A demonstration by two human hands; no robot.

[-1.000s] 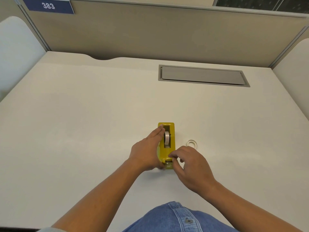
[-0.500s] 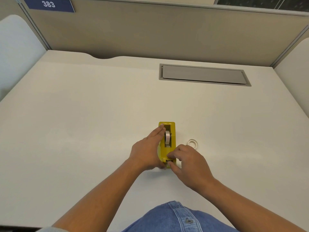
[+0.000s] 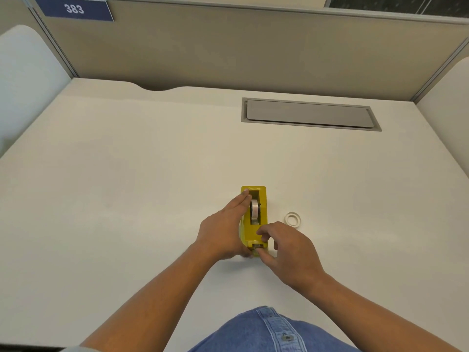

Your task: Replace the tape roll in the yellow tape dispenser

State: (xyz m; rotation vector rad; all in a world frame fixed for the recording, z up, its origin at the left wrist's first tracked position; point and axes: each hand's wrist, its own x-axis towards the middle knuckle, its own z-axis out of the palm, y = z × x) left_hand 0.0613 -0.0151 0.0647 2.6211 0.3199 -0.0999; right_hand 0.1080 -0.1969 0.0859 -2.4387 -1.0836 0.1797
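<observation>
A yellow tape dispenser (image 3: 262,217) stands on the white desk (image 3: 127,199), lengthwise away from me. A clear tape roll (image 3: 254,210) sits upright in its slot. My left hand (image 3: 223,232) lies flat against the dispenser's left side and holds it, fingers reaching to its far end. My right hand (image 3: 289,247) is at the near, cutter end, with finger and thumb pinched close together over the cutter; whether tape is between them is too small to tell. A second small white tape ring (image 3: 292,219) lies flat on the desk just right of the dispenser.
A grey cable hatch (image 3: 309,114) is set flush in the desk at the back right. Beige partition walls (image 3: 228,47) close the desk at the back and sides. My denim shirt (image 3: 266,331) fills the bottom edge.
My right hand's fingers have shifted slightly up and right at the cutter end. The left hand and the dispenser have stayed put.
</observation>
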